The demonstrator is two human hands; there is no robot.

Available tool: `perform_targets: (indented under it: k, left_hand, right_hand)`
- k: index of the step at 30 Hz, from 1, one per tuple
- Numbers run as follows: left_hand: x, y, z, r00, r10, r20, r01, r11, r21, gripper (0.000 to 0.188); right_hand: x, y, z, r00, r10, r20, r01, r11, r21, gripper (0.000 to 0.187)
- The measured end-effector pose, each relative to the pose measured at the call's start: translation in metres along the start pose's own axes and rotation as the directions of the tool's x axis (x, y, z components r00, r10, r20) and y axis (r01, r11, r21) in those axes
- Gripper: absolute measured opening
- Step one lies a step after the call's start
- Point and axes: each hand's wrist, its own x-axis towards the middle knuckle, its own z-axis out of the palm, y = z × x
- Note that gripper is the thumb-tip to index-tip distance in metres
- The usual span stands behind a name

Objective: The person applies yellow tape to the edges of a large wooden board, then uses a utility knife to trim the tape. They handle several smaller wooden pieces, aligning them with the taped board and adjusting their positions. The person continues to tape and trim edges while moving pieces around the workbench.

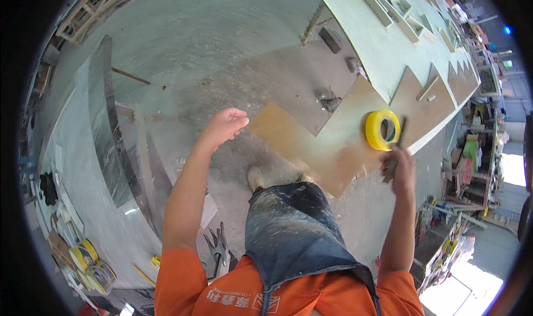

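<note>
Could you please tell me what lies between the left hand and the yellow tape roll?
In the head view, mostly brown board lies between the left hand and the yellow tape roll.

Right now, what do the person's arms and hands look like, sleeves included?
The left hand and right hand are ungloved. Both forearms are bare below short orange sleeves. No watch or bracelet shows.

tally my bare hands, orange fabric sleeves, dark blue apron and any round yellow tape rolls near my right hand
Bare left hand, right hand: 2
Orange fabric left sleeve, right sleeve: 2
Dark blue apron: 1
Round yellow tape roll: 1
Total: 6
</note>
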Motion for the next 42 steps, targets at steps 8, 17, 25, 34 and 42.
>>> perform_targets:
  k: [8, 17, 25, 34, 42]
  left_hand:
    - [0.03, 0.015, -0.017, 0.96, -0.008, 0.279, -0.018, 0.996, 0.091, 0.022]
    - [0.046, 0.008, -0.019, 0.914, 0.028, 0.405, -0.028, 1.0, -0.005, 0.021]
    - [0.047, 0.009, -0.021, 0.911, 0.038, 0.412, -0.038, 0.999, -0.008, 0.019]
    - [0.05, 0.006, -0.02, 0.916, 0.015, 0.4, 0.001, 0.999, -0.039, 0.018]
    - [0.038, 0.011, -0.045, 0.987, 0.028, 0.159, -0.007, 0.991, -0.132, 0.019]
  right_hand:
    - [-0.077, -0.003, 0.2, 0.807, 0.135, 0.575, -0.154, 0.988, -0.015, 0.032]
    - [-0.079, -0.017, 0.277, 0.765, 0.297, 0.572, -0.391, 0.919, 0.045, 0.031]
    - [-0.083, -0.011, 0.303, 0.744, 0.323, 0.584, -0.475, 0.871, 0.123, 0.03]
    - [-0.082, 0.002, 0.322, 0.709, 0.325, 0.626, -0.504, 0.854, 0.127, 0.028]
    - [-0.137, -0.012, 0.291, 0.34, 0.466, 0.817, -0.678, 0.723, -0.13, 0.026]
